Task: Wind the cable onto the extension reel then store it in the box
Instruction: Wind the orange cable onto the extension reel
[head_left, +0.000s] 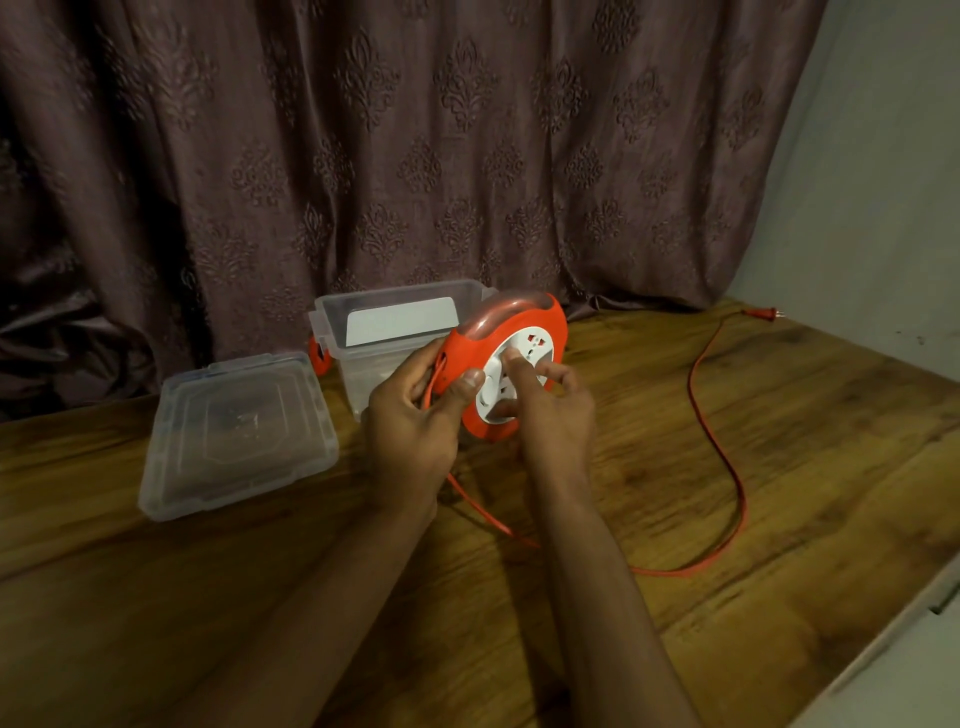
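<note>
Single head-worn view, looking forward and down, close over table (779, 441)

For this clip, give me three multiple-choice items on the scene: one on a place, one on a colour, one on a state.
1. Where does the lid lie?
A. On the box
B. On the table, left of the box
C. Under the reel

2. What colour is the cable?
A. Orange-red
B. Black
C. White

3. How does the box stand?
A. Shut with its lid
B. Tipped on its side
C. Open, upright

Answers:
1. B: the lid lies flat on the table beside the box.
2. A: it matches the reel, which the left hand grips while the right hand has a finger on the white face; the cable trails off to the plug.
3. C: its top is uncovered.
</note>
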